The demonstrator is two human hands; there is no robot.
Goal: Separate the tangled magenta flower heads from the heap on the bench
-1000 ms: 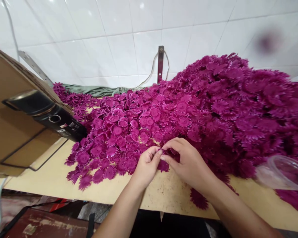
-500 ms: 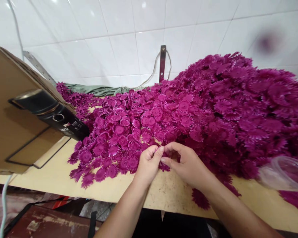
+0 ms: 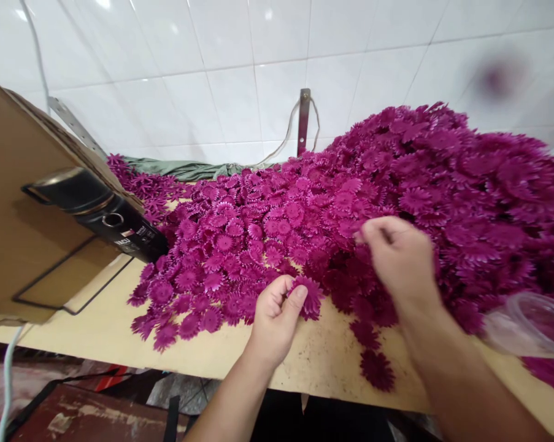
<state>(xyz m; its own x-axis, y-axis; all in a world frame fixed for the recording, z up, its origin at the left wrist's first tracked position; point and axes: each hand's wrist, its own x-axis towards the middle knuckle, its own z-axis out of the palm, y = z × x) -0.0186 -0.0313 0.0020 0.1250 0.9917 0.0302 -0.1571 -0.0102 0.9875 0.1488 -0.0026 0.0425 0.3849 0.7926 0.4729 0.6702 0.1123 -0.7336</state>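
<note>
A huge heap of magenta fabric flower heads [image 3: 424, 184] covers the wooden table [image 3: 97, 331] from the middle to the right. My left hand [image 3: 274, 316] pinches a small stack of these flowers [image 3: 310, 296] just above the table's front edge. My right hand [image 3: 399, 255] is raised over the heap to the right, fingers curled and pinched at a flower on the pile; it is blurred by motion. A few loose flowers [image 3: 377, 368] lie on the bare wood below my right wrist.
A tilted cardboard panel [image 3: 14, 215] with a black device [image 3: 106, 218] and a wire frame stands at the left. A clear plastic bag [image 3: 529, 322] lies at the right edge. Behind the heap are a white tiled wall, a metal bracket [image 3: 303, 116] and green cloth [image 3: 184, 169].
My right hand has left the left hand and moved up and right onto the heap. The left hand stays put, keeping the flower stack.
</note>
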